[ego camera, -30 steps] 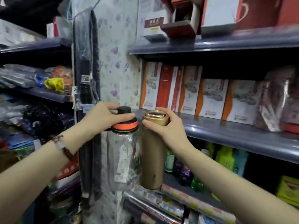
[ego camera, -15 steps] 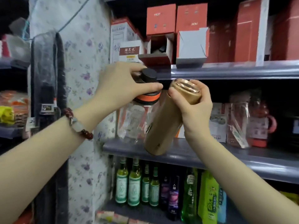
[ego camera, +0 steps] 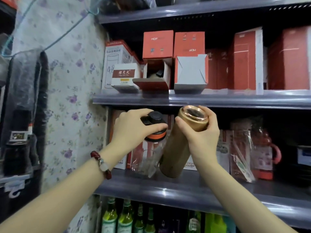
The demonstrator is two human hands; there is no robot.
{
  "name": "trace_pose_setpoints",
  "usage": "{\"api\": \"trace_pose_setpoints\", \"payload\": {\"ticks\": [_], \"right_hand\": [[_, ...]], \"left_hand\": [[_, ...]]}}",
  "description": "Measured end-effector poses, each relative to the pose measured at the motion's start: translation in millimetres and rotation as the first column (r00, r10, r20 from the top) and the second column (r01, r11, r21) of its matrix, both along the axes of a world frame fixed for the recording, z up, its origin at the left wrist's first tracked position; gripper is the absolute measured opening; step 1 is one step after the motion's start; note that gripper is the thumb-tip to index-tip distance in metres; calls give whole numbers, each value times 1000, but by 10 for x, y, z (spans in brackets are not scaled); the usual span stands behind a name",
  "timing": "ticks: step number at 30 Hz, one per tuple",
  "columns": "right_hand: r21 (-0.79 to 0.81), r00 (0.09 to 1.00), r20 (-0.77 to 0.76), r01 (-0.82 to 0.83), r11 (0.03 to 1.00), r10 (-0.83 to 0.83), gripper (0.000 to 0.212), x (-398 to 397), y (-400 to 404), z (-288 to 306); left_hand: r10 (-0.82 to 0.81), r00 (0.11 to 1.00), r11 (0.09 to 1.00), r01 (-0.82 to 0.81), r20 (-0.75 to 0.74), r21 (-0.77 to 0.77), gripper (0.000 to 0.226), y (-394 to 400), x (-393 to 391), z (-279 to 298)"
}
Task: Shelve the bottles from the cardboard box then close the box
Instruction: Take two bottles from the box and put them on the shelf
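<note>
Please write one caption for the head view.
Left hand and right hand tilt a clear bottle and a gold flask onto the grey shelf.

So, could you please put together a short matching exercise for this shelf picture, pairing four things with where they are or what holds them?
Things:
1. clear bottle
2. gold flask
3. green bottles
4. open red box

Places:
A. upper shelf, flap hanging down
B. held at the cap by the left hand
C. bottom shelf
D. held near the top by the right hand, tilted

Pairs: 1-B, 2-D, 3-C, 4-A
</note>
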State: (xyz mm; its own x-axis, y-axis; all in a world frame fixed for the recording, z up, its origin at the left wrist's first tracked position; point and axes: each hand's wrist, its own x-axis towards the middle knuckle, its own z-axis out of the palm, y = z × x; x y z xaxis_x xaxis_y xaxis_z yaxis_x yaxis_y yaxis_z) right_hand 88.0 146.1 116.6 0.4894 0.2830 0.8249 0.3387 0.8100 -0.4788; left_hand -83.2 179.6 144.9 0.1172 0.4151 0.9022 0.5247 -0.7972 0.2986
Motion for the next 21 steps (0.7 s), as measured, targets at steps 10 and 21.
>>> {"api": "trace_pose_setpoints", "payload": {"ticks": [10, 21], "right_hand": [[-172, 998, -58, -19, 985, 9, 72, 213, 340, -40], [-232, 998, -63, -31, 972, 16, 75, 223, 502, 26]], "left_hand": [[1, 999, 988, -9, -48, -156, 58, 249, 158, 156], [-440, 897, 786, 361, -43, -502, 74, 543, -75, 310]]}}
